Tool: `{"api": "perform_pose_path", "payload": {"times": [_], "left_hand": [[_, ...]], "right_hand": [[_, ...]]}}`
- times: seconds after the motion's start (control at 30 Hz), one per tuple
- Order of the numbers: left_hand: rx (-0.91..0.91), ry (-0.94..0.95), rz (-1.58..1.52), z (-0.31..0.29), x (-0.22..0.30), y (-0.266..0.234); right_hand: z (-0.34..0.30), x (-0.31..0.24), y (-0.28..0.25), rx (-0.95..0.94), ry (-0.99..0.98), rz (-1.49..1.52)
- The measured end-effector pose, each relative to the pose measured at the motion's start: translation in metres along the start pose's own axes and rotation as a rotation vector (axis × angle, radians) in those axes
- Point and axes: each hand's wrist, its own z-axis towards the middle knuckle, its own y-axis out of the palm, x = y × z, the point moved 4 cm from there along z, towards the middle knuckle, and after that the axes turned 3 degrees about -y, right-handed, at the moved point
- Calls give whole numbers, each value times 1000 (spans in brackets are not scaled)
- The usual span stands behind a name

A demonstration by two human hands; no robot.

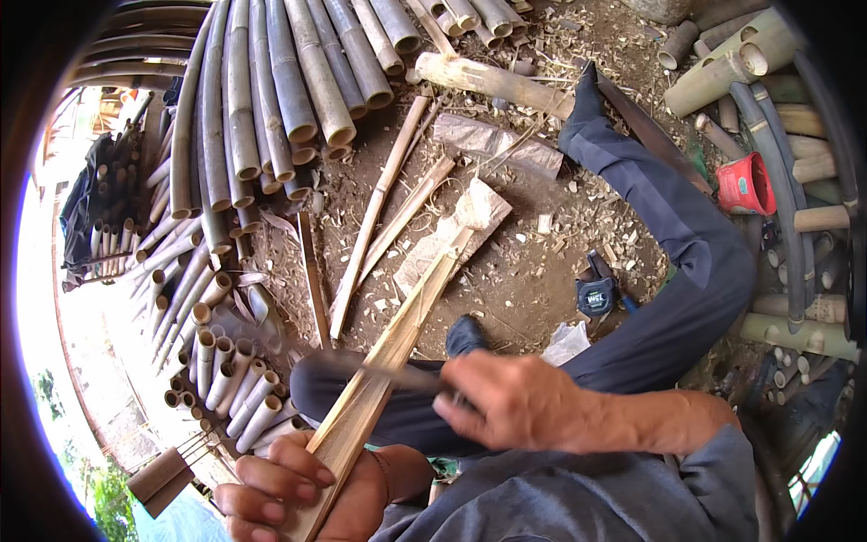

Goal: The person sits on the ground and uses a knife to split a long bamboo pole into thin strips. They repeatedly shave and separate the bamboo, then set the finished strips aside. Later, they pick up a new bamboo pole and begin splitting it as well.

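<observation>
Left fingers (275, 482) wrap the near end, likely the best hold, of a light-looking, stiff wooden strip (408, 323); right fingers (462, 421) clench a knife (411, 375).

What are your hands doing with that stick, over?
Left hand gripping pale wood strip. Right hand holding blurred blade across it. Strip's far end over wood block. Wood chips scattered around the block.

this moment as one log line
left hand: gripping pale strip | right hand: holding knife across strip, blade blurred | strip's far end: over wood block | nearby: tape measure, red container
</observation>
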Motion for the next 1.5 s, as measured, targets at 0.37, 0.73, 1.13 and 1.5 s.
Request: {"api": "perform_pose_path", "payload": {"times": [0.37, 0.73, 1.13, 1.5], "left_hand": [[-27, -1, -23, -10, -10, -8], [31, -36, -39, 29, -12, -19], [37, -47, 26, 38, -44, -36], [65, -32, -36, 37, -60, -33]], "right_hand": [[4, 27, 10, 44, 5, -127], [21, 98, 34, 55, 221, -184], [59, 96, 52, 16, 7, -182], [63, 137, 58, 90, -105, -314]]}}
